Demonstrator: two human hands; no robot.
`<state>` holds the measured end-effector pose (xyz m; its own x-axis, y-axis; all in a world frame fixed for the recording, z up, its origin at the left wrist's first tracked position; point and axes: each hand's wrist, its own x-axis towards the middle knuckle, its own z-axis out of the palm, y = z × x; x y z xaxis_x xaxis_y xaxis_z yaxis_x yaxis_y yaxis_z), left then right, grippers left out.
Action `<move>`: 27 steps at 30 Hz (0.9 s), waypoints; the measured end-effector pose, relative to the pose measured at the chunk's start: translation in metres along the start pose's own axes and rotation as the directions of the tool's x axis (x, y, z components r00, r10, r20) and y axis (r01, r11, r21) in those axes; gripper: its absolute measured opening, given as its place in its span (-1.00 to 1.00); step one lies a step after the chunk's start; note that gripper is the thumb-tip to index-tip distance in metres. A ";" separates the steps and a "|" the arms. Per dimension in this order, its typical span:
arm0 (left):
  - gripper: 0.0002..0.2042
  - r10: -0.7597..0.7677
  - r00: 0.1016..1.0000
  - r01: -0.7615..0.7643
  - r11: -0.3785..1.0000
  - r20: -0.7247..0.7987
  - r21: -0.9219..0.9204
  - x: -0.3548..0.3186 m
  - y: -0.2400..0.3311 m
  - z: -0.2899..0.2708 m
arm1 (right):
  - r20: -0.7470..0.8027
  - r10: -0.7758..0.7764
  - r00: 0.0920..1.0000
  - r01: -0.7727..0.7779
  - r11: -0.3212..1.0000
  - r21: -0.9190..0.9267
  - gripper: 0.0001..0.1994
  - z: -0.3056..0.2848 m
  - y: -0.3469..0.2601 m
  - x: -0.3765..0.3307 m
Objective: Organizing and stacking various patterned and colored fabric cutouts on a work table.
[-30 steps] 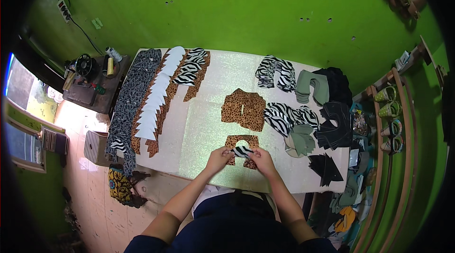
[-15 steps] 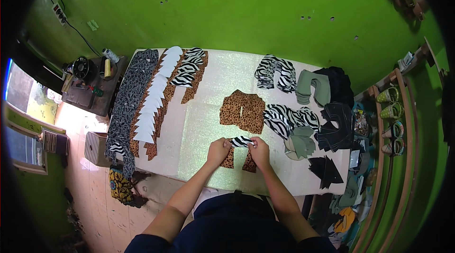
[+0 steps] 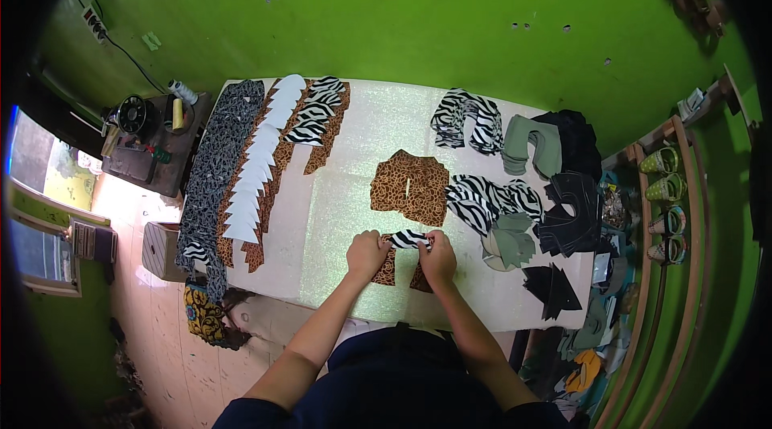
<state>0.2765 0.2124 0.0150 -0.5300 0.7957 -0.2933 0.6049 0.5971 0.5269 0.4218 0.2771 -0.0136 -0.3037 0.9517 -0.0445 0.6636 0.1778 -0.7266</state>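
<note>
A small zebra-print fabric piece (image 3: 408, 239) lies across the top of a brown leopard-print U-shaped piece (image 3: 385, 270), near the table's front edge. My left hand (image 3: 367, 256) is closed at the zebra piece's left end, and my right hand (image 3: 437, 260) pinches its right end. Part of the leopard piece's right leg is covered by my right hand. Just beyond my hands sits a pile of leopard-print pieces (image 3: 410, 188). More zebra-print pieces (image 3: 474, 204) lie right of that pile.
Rows of overlapping grey patterned (image 3: 217, 164), white (image 3: 256, 180) and leopard pieces run down the table's left side. Green pieces (image 3: 535, 147) and black pieces (image 3: 569, 216) lie at right. A wooden rack (image 3: 683, 188) holds shoes. Thread spools (image 3: 178, 114) stand on a side table.
My left hand has shifted slightly left and away from me, its fingers still on the zebra piece. My right hand stays at the other end.
</note>
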 end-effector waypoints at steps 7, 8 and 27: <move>-0.81 0.103 0.985 -0.093 0.993 -0.138 0.078 -0.006 -0.004 0.016 | 0.089 -0.480 0.873 0.478 0.803 -0.357 -0.62 0.012 -0.012 -0.028; -0.82 0.133 0.972 -0.117 0.989 -0.194 0.092 -0.007 -0.004 0.018 | 0.108 -0.497 0.861 0.499 0.783 -0.371 -0.61 0.011 -0.014 -0.034; -0.51 0.277 0.901 -0.233 0.958 -0.335 0.166 -0.013 -0.019 0.032 | 0.125 -0.287 0.950 0.312 0.851 -0.422 -0.66 -0.020 0.020 -0.038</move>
<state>0.2908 0.1942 -0.0171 -0.5088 0.8480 0.1486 0.8017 0.4037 0.4409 0.4605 0.2496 -0.0130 -0.5642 0.8217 0.0802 0.7584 0.5542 -0.3429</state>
